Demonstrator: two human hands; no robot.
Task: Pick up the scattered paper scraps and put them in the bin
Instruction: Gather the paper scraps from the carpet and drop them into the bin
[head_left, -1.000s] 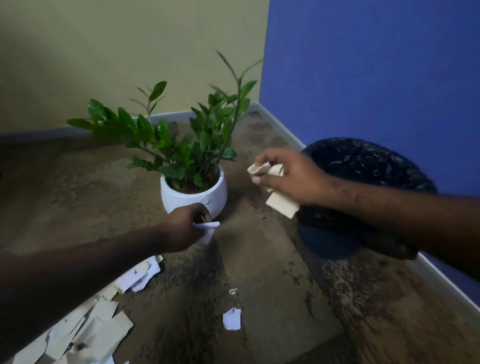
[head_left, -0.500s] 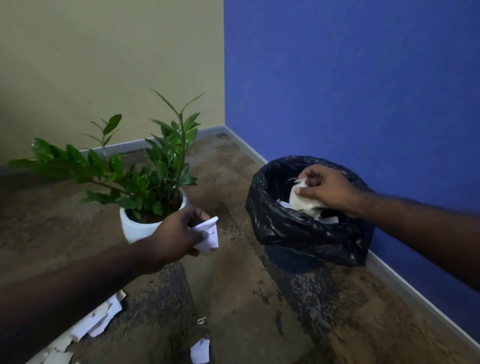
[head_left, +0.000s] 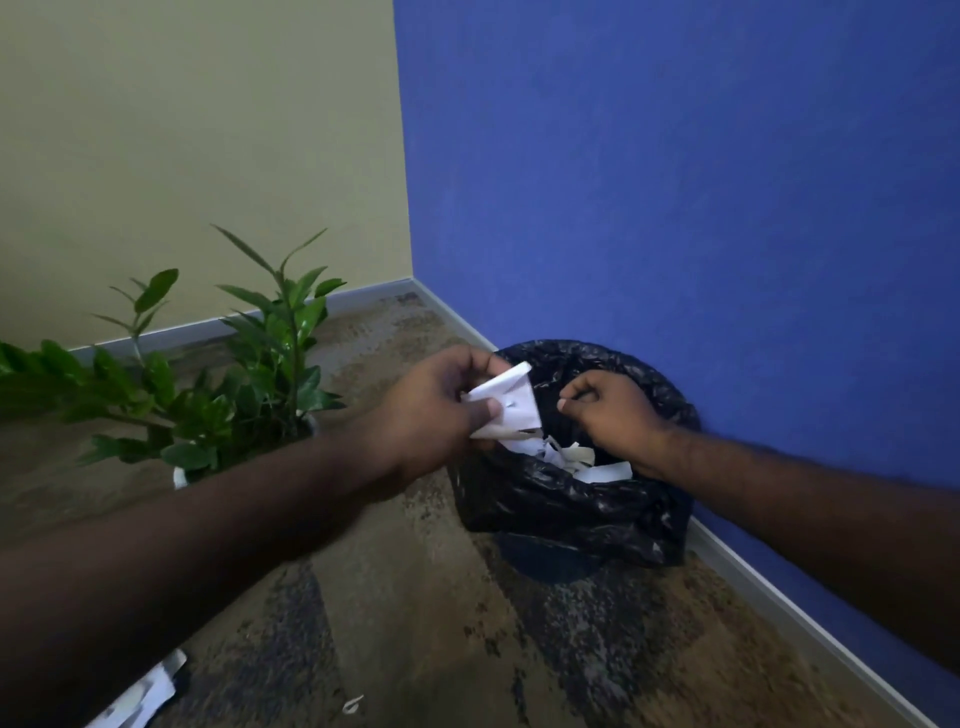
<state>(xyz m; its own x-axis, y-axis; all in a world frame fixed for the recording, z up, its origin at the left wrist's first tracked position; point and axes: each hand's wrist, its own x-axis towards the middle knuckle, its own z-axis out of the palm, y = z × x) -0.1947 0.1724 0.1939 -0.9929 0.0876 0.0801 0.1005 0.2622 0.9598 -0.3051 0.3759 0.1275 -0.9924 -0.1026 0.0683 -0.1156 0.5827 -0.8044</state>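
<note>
Taking the bin (head_left: 571, 519) as the marker: far to its left, at the floor's near edge, a few scraps (head_left: 140, 696) are lying loose, with a small curl of paper (head_left: 353, 704) a little closer to the bin. Those are waiting for another trip, I'd say. The plant (head_left: 244, 395) is standing just left of the bin, its leaves reaching toward the left forearm, so a careless swing back could be brushing them or tipping the pot.

The left hand (head_left: 431, 410) is hovering at the bin's left rim, thumb and fingers pinching a folded white wad (head_left: 506, 402). The wad is sitting right over the rim, not clearly over the opening; letting go here could be sending it down the outside onto the floor. It is light paper, so it may flutter.

Inside the bin, paper is piling up near the top, and a drop onto that heap could be sliding pieces over the bag's slack edge.

The right hand (head_left: 610, 410) is over the opening, fingers curled in together; I cannot tell whether anything is in them.
</note>
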